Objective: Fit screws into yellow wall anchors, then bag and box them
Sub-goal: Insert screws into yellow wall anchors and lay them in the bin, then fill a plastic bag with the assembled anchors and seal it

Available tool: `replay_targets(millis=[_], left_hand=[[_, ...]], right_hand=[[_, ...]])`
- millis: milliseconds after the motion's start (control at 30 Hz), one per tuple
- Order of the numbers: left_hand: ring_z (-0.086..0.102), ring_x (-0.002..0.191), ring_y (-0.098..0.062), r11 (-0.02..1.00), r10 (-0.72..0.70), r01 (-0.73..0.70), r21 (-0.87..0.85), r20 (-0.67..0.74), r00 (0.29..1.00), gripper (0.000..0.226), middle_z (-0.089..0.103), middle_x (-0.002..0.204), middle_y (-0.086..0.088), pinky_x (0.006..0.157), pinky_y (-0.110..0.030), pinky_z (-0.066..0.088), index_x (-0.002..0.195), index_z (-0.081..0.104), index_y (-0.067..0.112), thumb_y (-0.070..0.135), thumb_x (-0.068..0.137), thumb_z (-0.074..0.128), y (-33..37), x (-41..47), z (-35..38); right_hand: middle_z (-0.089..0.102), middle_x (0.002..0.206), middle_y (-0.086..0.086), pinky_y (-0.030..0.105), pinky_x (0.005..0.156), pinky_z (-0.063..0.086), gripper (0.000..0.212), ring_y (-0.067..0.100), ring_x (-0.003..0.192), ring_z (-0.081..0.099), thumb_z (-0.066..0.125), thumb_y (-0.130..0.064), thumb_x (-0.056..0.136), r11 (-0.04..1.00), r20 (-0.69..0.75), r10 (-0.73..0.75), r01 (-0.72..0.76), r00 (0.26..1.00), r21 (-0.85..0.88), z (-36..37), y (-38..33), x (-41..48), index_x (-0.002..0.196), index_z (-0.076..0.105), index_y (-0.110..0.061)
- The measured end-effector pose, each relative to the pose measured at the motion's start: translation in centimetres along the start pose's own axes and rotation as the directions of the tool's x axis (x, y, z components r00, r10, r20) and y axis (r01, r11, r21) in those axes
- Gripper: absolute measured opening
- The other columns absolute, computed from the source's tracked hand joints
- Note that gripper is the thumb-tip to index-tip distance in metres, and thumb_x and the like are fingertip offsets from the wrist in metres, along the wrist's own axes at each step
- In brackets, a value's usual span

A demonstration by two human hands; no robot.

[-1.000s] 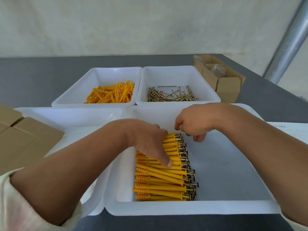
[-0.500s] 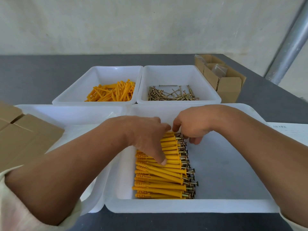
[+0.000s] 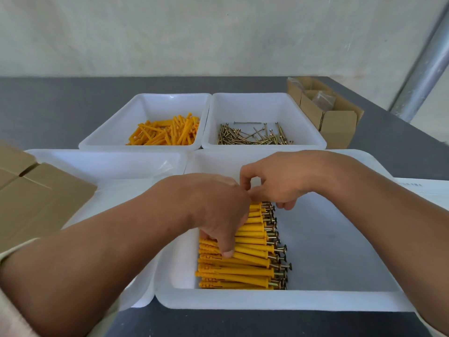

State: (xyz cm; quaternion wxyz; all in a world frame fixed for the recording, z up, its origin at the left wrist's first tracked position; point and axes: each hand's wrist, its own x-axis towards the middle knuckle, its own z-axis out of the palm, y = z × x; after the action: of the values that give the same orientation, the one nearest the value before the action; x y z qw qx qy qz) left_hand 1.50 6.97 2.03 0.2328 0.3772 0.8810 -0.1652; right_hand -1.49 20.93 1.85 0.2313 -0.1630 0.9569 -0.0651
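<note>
You have one wide-angle view, worn on your head and facing forward and down across the grey table (image 3: pixel 60 113) to the pale wall (image 3: pixel 218 32) behind it. It hangs close over the nearest white tray (image 3: pixel 267 300), whose front rim runs low in the frame

Wall (image 3: pixel 194 32): pale, mottled plaster, bare. Surface (image 3: pixel 60 105): dark grey, matte, reaching back to the wall. Grey metal pole (image 3: pixel 422 76) slants up at far right. Light: soft, even, faint shadows.
</note>
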Motion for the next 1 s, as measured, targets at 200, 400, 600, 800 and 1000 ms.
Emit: replay_targets(millis=[200,400,600,800,1000], left_hand=[[0.060,0.054,-0.003,0.969,-0.009,0.040,-0.243,0.126,0.992,0.023,0.061,0.063,0.010,0.051,-0.013,0.039,0.092,0.067,0.018,0.038,0.084,0.072,-0.2,0.3,0.3],[0.064,0.061,-0.006,0.907,-0.007,0.068,-0.415,0.146,0.989,0.027,0.063,0.065,0.010,0.057,-0.015,0.046,0.078,0.062,0.019,0.044,0.085,0.070,-0.7,-0.1,-0.5],[0.067,0.059,-0.004,0.872,-0.107,0.038,-0.488,-0.114,0.988,0.032,0.064,0.057,0.011,0.059,-0.017,0.045,0.071,0.064,0.019,0.047,0.087,0.067,-2.2,-1.2,-1.7],[0.071,0.066,-0.008,0.652,-0.363,-0.006,-0.758,-0.319,0.875,0.025,0.071,0.067,0.007,0.060,-0.016,0.052,0.071,0.066,0.019,0.040,0.084,0.071,-7.0,-4.9,-2.1],[0.073,0.078,-0.011,0.619,-0.592,0.315,-0.719,-0.163,0.789,0.016,0.071,0.087,0.001,0.080,-0.032,0.060,0.098,0.069,0.013,0.026,0.089,0.065,-11.5,-6.4,-0.1]], right_hand=[[0.060,0.097,-0.006,0.018,0.058,0.053,0.015,0.008,0.067,0.072,0.052,-0.046,0.097,0.998,0.049,-0.057,0.056,0.997,0.017,0.4,-0.2,0.2,0.111,0.054,-0.042],[0.065,0.095,-0.004,0.021,0.056,0.052,0.024,0.008,0.067,0.070,0.051,-0.057,0.093,0.999,0.013,-0.049,0.049,0.999,0.009,0.2,-0.2,0.2,0.113,0.055,-0.042],[0.058,0.082,-0.012,0.028,0.066,0.047,0.032,0.008,0.076,0.062,0.041,-0.052,0.096,0.986,-0.178,-0.104,0.079,0.979,-0.144,0.2,-0.4,0.4,0.117,0.060,-0.036],[0.052,0.083,-0.015,0.026,0.068,0.040,0.024,0.004,0.078,0.048,0.041,-0.045,0.100,0.973,-0.260,-0.158,0.105,0.953,-0.207,0.4,0.1,0.8,0.102,0.061,-0.033],[0.054,0.078,-0.016,0.025,0.069,0.041,0.021,0.000,0.073,0.048,0.043,-0.037,0.099,0.971,-0.283,-0.184,0.129,0.942,-0.201,0.4,0.2,0.8,0.101,0.063,-0.033]])
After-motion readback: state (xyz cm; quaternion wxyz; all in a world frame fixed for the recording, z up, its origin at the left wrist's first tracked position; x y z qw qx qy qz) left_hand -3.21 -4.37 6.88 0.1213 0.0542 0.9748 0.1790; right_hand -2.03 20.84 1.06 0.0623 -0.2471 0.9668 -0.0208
